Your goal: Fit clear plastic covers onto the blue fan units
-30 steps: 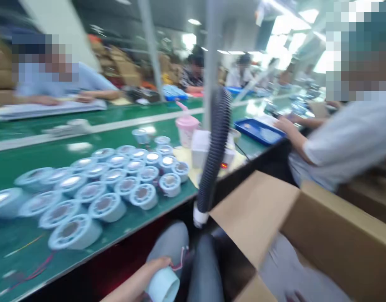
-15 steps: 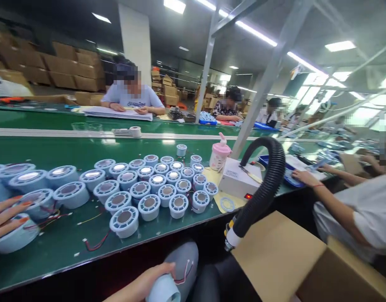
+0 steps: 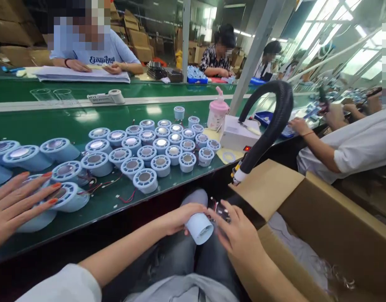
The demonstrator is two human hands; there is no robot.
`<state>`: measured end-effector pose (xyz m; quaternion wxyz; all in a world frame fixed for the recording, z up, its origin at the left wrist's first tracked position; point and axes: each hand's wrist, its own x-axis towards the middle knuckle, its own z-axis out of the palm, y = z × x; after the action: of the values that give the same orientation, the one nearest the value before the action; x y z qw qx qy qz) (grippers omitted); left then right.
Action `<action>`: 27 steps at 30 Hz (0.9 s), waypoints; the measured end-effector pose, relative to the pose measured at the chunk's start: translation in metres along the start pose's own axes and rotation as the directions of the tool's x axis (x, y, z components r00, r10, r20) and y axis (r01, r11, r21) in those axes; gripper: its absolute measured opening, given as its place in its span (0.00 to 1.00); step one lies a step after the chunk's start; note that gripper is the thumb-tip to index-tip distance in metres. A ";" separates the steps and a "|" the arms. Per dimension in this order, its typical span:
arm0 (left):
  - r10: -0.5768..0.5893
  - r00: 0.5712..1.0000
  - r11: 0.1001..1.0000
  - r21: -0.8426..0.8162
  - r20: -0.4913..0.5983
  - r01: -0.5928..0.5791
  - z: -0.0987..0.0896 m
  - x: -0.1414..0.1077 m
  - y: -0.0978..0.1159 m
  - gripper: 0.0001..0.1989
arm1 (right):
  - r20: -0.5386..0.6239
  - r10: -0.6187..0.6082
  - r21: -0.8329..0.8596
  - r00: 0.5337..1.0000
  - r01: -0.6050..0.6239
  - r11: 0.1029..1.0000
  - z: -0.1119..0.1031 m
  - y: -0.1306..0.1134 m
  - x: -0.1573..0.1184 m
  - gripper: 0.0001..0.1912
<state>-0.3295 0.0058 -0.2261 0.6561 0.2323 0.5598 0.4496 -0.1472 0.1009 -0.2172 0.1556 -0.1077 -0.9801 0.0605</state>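
Note:
My left hand (image 3: 193,212) is wrapped round a light-blue cylindrical plastic housing (image 3: 199,228), held above my lap with its hollow end tilted towards me. Thin wires with small white plugs (image 3: 216,205) stick out behind it. Close to the housing's right side is my right hand (image 3: 235,228), its fingers apart and slightly blurred; whether a fingertip touches a wire I cannot tell. On the green bench (image 3: 95,218) stand many similar light-blue housings (image 3: 145,180), with slotted rims and shiny round centres, some trailing red and black wires.
A co-worker's hand (image 3: 19,201) with orange nails rests over housings at the left. A black flexible hose (image 3: 282,113) arches from a white box (image 3: 238,136) beside a pink cup (image 3: 218,113). At my right is an open carton (image 3: 337,226) with a clear plastic bag inside. Other people sit around.
My view has tilted down and shifted. My left hand with the housing now appears higher, and my right hand has come into view beside it. The co-worker's hand has spread over the housings.

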 end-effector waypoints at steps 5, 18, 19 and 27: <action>0.177 0.984 0.950 0.259 0.007 -0.173 0.007 -0.030 0.012 0.11 | 0.171 0.106 0.231 0.980 -0.144 0.962 -0.001 0.001 0.003 0.14; 0.576 0.803 0.591 0.600 0.154 -0.539 0.000 -0.026 -0.016 0.35 | 0.289 0.443 0.825 0.848 -0.456 0.333 -0.017 -0.006 0.009 0.21; 0.557 0.813 0.616 0.573 0.169 -0.541 0.001 -0.027 -0.014 0.35 | 0.313 0.453 0.839 0.834 -0.467 0.279 -0.017 -0.004 0.009 0.21; 0.364 0.929 0.913 0.171 0.062 -0.369 0.008 -0.035 -0.009 0.36 | 0.191 0.233 0.841 0.954 -0.281 0.462 -0.019 0.007 -0.006 0.17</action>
<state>-0.3175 -0.0265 -0.2131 0.5445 0.3979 0.5352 0.5087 -0.1345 0.1078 -0.2016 0.1534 -0.1607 -0.7951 0.5644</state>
